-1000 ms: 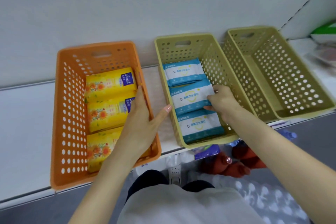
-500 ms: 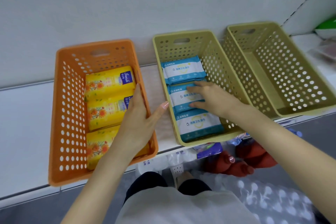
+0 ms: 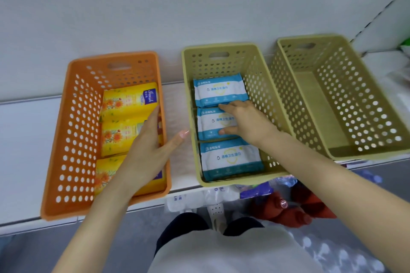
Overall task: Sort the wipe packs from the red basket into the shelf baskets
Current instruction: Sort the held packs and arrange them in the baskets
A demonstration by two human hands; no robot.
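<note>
An orange basket (image 3: 55, 162) on the white shelf holds three yellow wipe packs (image 3: 126, 99) in a row. My left hand (image 3: 144, 153) straddles its right wall, straight fingers inside on the packs and thumb outside. Beside it, a green basket (image 3: 259, 86) holds three blue and white wipe packs. My right hand (image 3: 246, 122) reaches into it and grips the middle blue pack (image 3: 208, 124), fingers on its far edge and thumb on its near edge. The far pack (image 3: 219, 90) and near pack (image 3: 228, 159) lie untouched.
A second green basket (image 3: 355, 95) stands at the right with nothing in it. Below the shelf's front edge lie blurred red items (image 3: 288, 208) and plastic-wrapped goods (image 3: 255, 190). A white wall rises behind the baskets.
My right hand has slid left from the middle blue pack's right end to span its far and near edges. My left hand has stayed on the orange basket's right wall.
</note>
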